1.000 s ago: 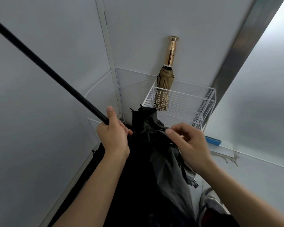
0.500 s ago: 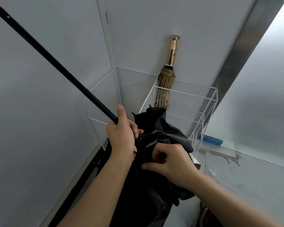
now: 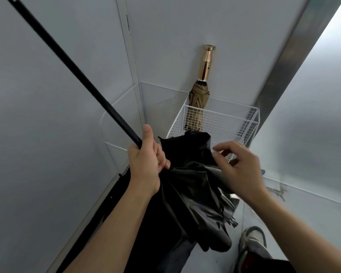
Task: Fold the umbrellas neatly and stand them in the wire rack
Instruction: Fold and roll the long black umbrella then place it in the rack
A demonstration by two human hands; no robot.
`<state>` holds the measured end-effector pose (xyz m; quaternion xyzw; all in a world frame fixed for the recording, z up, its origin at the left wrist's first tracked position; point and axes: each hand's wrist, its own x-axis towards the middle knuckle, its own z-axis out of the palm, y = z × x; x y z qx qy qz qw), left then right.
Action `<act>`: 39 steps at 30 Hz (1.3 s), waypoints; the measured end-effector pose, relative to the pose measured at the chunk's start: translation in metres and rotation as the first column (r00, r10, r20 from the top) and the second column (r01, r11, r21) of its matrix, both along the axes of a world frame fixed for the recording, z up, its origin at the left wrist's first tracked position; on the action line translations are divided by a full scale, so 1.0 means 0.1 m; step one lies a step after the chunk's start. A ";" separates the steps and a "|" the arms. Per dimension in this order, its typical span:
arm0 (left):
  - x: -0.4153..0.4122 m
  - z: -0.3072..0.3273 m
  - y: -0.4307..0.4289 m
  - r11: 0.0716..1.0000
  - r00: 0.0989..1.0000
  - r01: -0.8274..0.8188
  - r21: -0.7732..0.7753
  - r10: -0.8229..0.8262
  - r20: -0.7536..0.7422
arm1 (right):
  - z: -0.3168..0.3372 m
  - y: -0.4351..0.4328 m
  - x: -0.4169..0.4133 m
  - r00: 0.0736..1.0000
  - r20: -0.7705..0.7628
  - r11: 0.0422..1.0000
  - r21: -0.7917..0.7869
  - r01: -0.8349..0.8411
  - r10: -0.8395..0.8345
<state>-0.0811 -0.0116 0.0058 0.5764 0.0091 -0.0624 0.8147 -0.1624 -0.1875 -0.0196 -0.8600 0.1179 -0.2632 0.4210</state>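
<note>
Person gathering a black umbrella above a white wire rack in a corner.

At the lower right edge sits a shoe. Up the middle of the frame the umbrella's canopy hangs in loose, uneven folds between two bare forearms. At centre, the left hand has its fingers clenched round the shaft, which slants away to the upper left corner. Right of centre, the right hand hovers at the cloth's upper edge, half curled and blurred; whether it pinches the fabric cannot be told. Behind, the rack stands against the wall, with a folded tan umbrella, gold-handled, upright at its back. Likely risks: slack folds or rib tips may snag the mesh when lowered, and the long shaft could swing into the wall or knock the tan umbrella.
</note>
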 end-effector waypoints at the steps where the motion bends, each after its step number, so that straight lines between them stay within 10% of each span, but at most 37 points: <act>1: -0.01 0.00 0.00 0.999 0.999 0.044 0.004 -0.044 0.013 | -0.03 -0.10 0.01 0.999 -0.033 0.992 -0.120 -0.022 0.019; 5: -0.07 -0.03 0.00 0.974 0.972 0.225 0.039 -0.227 0.060 | -0.18 -0.21 0.04 0.926 -0.372 0.915 -0.350 -0.201 0.061; 12: -0.11 -0.01 -0.04 0.949 0.950 0.313 -0.026 -0.312 0.031 | -0.24 -0.08 0.10 0.980 -0.121 0.983 -0.077 -0.167 0.157; 17: -0.01 -0.04 0.05 0.981 0.989 0.148 -0.122 -0.148 0.009 | 0.01 -0.12 -0.03 0.988 0.103 0.993 0.017 0.118 -0.119; 23: 0.10 -0.02 0.15 0.986 0.997 0.064 -0.151 -0.057 0.050 | -0.13 -0.18 -0.09 0.858 -0.486 0.984 0.026 -0.175 0.165; 30: 0.06 0.04 0.16 0.973 0.989 0.142 -0.185 -0.131 0.068 | -0.13 -0.18 -0.04 0.899 -0.389 0.972 -0.033 -0.231 0.201; 33: 0.04 0.06 0.16 0.969 0.983 0.178 -0.174 -0.169 0.065 | -0.04 -0.22 -0.04 0.954 -0.292 0.992 0.118 -0.038 0.072; 39: 0.03 0.08 0.14 0.980 0.991 0.112 -0.162 -0.100 0.085 | -0.03 -0.11 0.00 0.878 -0.321 0.916 -0.306 0.260 -0.356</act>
